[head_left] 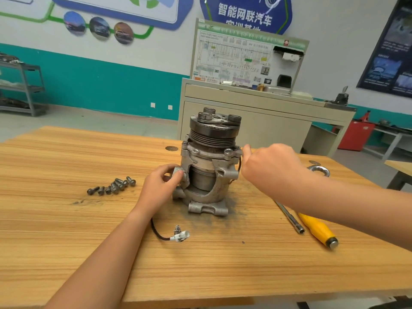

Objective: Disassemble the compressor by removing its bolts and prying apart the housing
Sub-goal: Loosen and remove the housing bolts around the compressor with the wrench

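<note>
The left hand's thumb (178, 175) and fingers curl round a mounting lug on the nine o'clock side of the compressor (209, 166), gripping it; the left hand (160, 184) comes up from the near edge on a bare forearm. The right hand (269, 166) is seen from the back, its fingers curled under and its thumb (246, 150) laid against the upper flange at the compressor's three o'clock; whether it pinches anything there I cannot tell (the knuckles hide the fingertips).

The compressor stands upright, pulley end on top, near the middle of the wooden table (66, 219), with grey grit (236, 208) smeared round its base. Loose bolts (113, 186) lie in a cluster at its nine o'clock, well apart from it; a black lead ending in a white connector (179, 235) trails at seven o'clock; a steel socket bar (289, 217) and a yellow-handled screwdriver (316, 228) lie side by side at four o'clock; a spanner ring (318, 170) shows at three o'clock, behind the right forearm.

Beyond the table, at twelve o'clock, a grey cabinet (245, 117) carries a wiring-diagram board (234, 61) marked "HV"; its smaller print is unreadable. The blue wall sign (245, 14) above reads "智能网联汽车"; its lower line is cut off by the board.
</note>
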`<state>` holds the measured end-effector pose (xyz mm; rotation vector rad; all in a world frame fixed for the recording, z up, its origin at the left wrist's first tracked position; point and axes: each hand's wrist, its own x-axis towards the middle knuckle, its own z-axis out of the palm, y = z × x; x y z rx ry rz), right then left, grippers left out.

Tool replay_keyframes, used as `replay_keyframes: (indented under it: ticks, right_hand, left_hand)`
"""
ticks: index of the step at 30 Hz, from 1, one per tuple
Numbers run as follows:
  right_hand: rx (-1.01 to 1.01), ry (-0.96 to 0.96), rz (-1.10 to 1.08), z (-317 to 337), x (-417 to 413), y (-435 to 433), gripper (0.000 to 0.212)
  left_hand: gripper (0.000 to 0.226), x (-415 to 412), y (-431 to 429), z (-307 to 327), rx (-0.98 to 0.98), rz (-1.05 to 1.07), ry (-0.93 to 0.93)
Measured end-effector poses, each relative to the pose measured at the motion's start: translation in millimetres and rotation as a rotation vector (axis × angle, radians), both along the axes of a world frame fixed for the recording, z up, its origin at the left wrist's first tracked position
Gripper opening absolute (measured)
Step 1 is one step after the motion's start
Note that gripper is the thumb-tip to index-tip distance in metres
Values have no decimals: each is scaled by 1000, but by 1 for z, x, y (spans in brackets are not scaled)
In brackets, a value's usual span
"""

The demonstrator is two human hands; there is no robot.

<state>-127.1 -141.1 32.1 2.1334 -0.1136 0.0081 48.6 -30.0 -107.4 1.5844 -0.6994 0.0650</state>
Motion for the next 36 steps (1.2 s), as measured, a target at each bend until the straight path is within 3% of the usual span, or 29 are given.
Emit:
replay_keyframes:
  ticks: [5, 15, 25, 28, 31, 36]
  right_hand:
    - [-102, -10, -28, 4, -8, -17, 60]
    - [-119, -22, -10, 0, 3, -17, 57]
    - [-57, -144, 60, -9, 9, -78, 67]
    - [74, -180, 231, -8, 11, -98, 71]
    - [181, -379, 589, -13, 27, -128, 54]
    - [299, -467, 681, -30, 60, -132, 33]
  left_hand:
    - [11, 3, -1, -2, 2, 1, 6]
    - [11, -1, -3, -2, -10, 11, 44]
    - [16, 1, -2, -2, 15, 18, 69]
    - [15, 0, -3, -1, 8, 15, 68]
    - [11, 0, -2, -1, 9, 21, 61]
    - [14, 0, -2, -1, 6, 33, 59]
